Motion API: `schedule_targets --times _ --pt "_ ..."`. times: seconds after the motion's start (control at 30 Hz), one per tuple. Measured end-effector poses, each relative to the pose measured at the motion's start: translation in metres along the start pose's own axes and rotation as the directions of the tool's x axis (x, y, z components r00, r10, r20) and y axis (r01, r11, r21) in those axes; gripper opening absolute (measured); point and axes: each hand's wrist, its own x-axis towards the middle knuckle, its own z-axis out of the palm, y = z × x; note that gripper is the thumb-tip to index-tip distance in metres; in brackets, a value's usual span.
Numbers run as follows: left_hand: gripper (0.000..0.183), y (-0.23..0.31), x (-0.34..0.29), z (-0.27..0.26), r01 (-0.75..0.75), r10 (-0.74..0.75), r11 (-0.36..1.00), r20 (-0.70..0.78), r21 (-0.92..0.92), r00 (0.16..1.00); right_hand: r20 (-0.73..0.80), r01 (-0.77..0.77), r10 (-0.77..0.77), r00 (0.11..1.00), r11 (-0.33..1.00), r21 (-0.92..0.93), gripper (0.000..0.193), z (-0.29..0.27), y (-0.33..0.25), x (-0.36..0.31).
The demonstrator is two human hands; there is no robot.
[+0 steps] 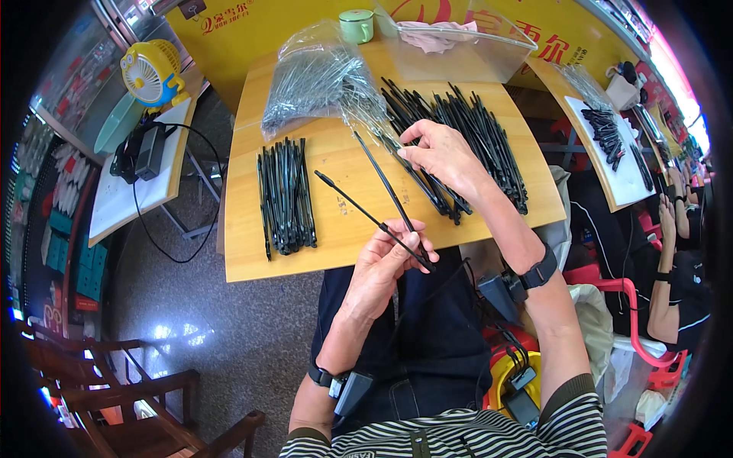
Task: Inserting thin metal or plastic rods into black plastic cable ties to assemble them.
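Note:
Over the table's near edge, my left hand [382, 263] is closed around two thin black rods [352, 201], which fan apart toward the far side. My right hand [447, 158] is bent above the black rods at the right, thumb and forefinger together. Its fingertips are at the loose ends of thin silvery strips [365, 114]; whatever they pinch is too fine to make out. The strips spill from a clear plastic bag [309, 84] at the back. A neat bundle of black rods [286, 198] lies left of my left hand, and a larger pile [489, 141] at the right.
Behind the wooden table [336, 248] rises a yellow panel [252, 38]. A clear bin [458, 61] with pink cloth and a green mug [356, 27] stand at the back. A toy-like fan [153, 76] sits left. Another person's arm [666, 252] shows at right.

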Motion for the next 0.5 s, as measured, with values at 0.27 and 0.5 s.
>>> schedule_targets --times 0.27,0.5 --pt "0.021 -0.004 -0.008 0.005 -0.024 0.028 0.997 -0.057 0.068 0.998 0.078 -0.077 0.080 0.994 0.996 -0.039 0.024 -0.015 -0.007 -0.032" --pt "0.021 -0.003 -0.025 0.014 -0.080 0.084 0.995 -0.060 0.063 0.995 0.055 -0.090 0.086 0.995 0.994 0.058 0.020 -0.025 0.005 -0.079"
